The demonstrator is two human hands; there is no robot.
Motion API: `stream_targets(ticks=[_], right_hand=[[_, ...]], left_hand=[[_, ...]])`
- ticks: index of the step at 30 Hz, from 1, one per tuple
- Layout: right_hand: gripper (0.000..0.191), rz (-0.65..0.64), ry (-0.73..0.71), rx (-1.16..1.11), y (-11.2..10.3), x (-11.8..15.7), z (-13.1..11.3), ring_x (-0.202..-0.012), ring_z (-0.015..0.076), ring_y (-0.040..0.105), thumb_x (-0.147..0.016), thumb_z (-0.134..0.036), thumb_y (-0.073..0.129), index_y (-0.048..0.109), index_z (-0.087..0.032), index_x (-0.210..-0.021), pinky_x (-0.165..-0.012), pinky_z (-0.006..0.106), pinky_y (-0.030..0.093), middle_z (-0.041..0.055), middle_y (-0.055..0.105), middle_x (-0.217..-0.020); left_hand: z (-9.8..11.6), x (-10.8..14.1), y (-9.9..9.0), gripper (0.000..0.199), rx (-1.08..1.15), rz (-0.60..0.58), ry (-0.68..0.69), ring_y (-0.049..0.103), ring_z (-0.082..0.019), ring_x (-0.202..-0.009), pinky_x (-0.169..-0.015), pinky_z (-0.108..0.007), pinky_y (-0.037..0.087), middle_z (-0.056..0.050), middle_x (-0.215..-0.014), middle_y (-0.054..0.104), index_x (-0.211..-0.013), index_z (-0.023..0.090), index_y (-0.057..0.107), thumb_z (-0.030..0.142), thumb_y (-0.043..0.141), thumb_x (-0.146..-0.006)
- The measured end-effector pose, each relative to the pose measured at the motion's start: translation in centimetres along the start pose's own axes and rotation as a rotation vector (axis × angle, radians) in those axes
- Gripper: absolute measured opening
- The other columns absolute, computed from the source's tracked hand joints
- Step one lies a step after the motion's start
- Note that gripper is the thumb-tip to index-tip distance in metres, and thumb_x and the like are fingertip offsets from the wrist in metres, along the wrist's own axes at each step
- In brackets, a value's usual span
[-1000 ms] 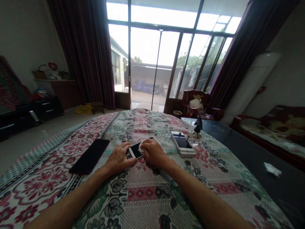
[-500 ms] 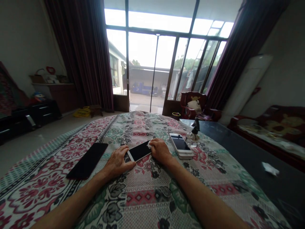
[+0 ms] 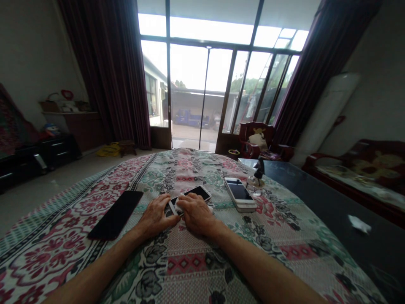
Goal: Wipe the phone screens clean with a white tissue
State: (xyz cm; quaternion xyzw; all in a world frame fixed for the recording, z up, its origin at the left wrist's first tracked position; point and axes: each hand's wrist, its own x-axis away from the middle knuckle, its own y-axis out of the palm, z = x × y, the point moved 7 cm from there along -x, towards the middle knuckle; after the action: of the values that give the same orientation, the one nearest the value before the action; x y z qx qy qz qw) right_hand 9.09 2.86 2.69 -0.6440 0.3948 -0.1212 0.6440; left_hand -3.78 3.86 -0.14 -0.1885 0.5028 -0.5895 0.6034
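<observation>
A white-framed smartphone [image 3: 202, 192] with a dark screen lies face up on the patterned tablecloth [image 3: 190, 261]. My left hand [image 3: 157, 214] grips its near left end between thumb and fingers. Over the screen's left part, my right hand [image 3: 196, 211] presses a crumpled white tissue [image 3: 179, 204], its fingers closed on it; the hand hides much of the phone. A large black phone [image 3: 116, 214] lies to the left of my left hand. To the right of my right hand sits a small stack of white phones [image 3: 239, 194].
A dark figurine [image 3: 260, 171] on a round base stands behind the stacked phones. On the dark surface at right lies a crumpled white paper [image 3: 359, 224]. Red wooden seats [image 3: 363, 164] stand along the right side, with glass doors [image 3: 196, 97] beyond the table.
My right hand has slid left along the phone with the tissue, from the right end to the left part, uncovering the right end. My left hand has stayed in place.
</observation>
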Motion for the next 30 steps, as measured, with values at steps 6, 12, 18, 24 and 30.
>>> stream_targets(ticks=[6,12,18,24,30], right_hand=[[0.023,0.018,0.222,0.07,-1.0,-0.1,4.9,-0.1,0.0185,0.05,-0.093,-0.014,0.042,0.063,-0.021,-0.094,-0.088,0.03,0.034,0.0043,0.064,-0.106],[0.022,0.023,0.392,0.138,-1.8,0.4,6.8,-0.106,0.0216,0.049,-0.09,-0.011,0.043,0.063,-0.018,-0.094,-0.093,0.032,0.034,0.0095,0.063,-0.108],[0.022,-0.02,0.092,0.05,-0.4,-0.2,1.3,-0.113,0.0246,0.046,-0.088,-0.015,0.047,0.061,-0.019,-0.105,-0.09,0.036,0.037,0.0099,0.06,-0.119],[0.021,-0.058,-0.022,0.014,0.3,-0.8,0.2,-0.112,0.0229,0.047,-0.091,-0.017,0.045,0.061,-0.021,-0.105,-0.089,0.035,0.038,0.0076,0.06,-0.119],[0.024,-0.012,0.231,0.069,-0.7,-0.9,5.3,-0.11,0.0214,0.049,-0.09,-0.011,0.042,0.062,-0.019,-0.1,-0.093,0.033,0.036,0.0085,0.062,-0.113]], left_hand=[[0.3,0.0,-0.4,0.057,0.0,0.008,0.004,0.054,-0.037,-0.123,-0.107,-0.05,0.041,-0.017,-0.129,0.061,-0.114,0.016,0.064,0.048,0.062,-0.068],[0.2,0.0,-0.3,0.058,0.008,0.004,0.012,0.054,-0.038,-0.123,-0.107,-0.051,0.04,-0.018,-0.129,0.06,-0.116,0.015,0.064,0.049,0.063,-0.069],[-0.1,0.0,0.0,0.055,0.016,0.016,0.009,0.054,-0.036,-0.123,-0.107,-0.051,0.04,-0.017,-0.13,0.061,-0.115,0.017,0.063,0.048,0.063,-0.069],[-0.3,0.1,0.2,0.059,-0.002,0.008,0.01,0.052,-0.035,-0.125,-0.109,-0.048,0.039,-0.019,-0.132,0.059,-0.118,0.013,0.061,0.048,0.062,-0.071],[0.0,0.1,-0.1,0.059,0.008,-0.005,0.014,0.053,-0.037,-0.124,-0.108,-0.049,0.039,-0.02,-0.132,0.058,-0.118,0.014,0.062,0.049,0.063,-0.07]])
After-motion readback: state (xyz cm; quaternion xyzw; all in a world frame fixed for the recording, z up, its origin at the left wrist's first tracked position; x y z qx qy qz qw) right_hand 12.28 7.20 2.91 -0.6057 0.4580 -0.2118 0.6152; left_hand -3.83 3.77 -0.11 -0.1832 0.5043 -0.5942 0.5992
